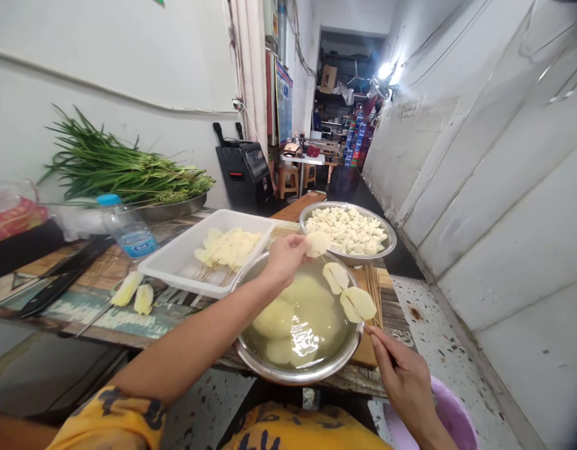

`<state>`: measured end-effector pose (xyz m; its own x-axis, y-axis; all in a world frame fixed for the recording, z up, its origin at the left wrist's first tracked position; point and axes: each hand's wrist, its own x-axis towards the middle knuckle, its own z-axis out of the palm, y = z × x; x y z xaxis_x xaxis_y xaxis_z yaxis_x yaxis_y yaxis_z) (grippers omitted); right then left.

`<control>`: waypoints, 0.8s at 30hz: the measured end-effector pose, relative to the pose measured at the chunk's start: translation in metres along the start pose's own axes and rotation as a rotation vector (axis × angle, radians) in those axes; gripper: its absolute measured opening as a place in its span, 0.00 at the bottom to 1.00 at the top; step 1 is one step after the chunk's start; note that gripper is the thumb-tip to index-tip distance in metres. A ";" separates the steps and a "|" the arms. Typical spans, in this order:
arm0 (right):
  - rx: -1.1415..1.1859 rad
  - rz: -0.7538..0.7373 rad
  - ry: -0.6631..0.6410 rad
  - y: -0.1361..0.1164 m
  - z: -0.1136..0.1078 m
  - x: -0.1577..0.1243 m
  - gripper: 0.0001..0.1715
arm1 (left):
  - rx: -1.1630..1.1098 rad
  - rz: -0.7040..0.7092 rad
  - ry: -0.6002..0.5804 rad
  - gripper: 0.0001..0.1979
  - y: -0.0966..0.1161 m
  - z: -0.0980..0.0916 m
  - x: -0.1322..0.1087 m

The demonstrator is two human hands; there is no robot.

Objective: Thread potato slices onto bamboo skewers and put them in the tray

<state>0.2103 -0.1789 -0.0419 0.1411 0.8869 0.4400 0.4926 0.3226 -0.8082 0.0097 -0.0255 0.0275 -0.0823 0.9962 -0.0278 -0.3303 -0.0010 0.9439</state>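
My right hand (403,375) is closed around the lower end of a thin wooden skewer (367,326). Two pale yellow slices, which look like potato, are threaded on it, the nearer potato slice (358,304) close to my fingers. Between thumb and fingertips, my left hand (288,256) pinches another potato slice (318,244) at the skewer's far end. Below both hands stands a metal bowl (302,377) of cloudy water with large pale slices in it. To its left, a white plastic tray (170,275) holds skewered slices (229,247).
Behind the bowl is a steel basin of cauliflower pieces (344,228). Loose skewers (374,290) lie on the right. Leftward are a water bottle (129,231), a knife (94,320) by cut vegetable pieces (144,299), and a heap of green stalks (129,165). A pink tub (457,412) stands below.
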 end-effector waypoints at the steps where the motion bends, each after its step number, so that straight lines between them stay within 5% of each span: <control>1: -0.098 -0.093 0.012 0.003 -0.001 0.000 0.11 | -0.013 -0.020 -0.005 0.02 0.001 0.000 0.000; 5: -0.193 -0.162 0.029 0.009 -0.003 0.001 0.12 | -0.095 -0.117 -0.046 0.00 0.004 -0.002 0.001; 13: 0.547 0.405 -0.148 0.030 0.005 0.009 0.20 | -0.186 -0.403 -0.112 0.04 0.014 -0.005 0.004; 19: 0.359 0.336 -0.129 0.026 0.009 0.010 0.19 | -0.099 -0.412 -0.257 0.05 0.008 -0.001 -0.003; 24: 0.155 0.188 -0.066 0.015 0.011 0.011 0.18 | -0.150 -0.326 -0.236 0.04 0.006 -0.001 -0.007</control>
<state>0.2102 -0.1608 -0.0535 0.1590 0.9541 0.2539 0.3251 0.1922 -0.9259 0.0072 -0.0326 0.0327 0.2605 0.9390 -0.2248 -0.4381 0.3224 0.8391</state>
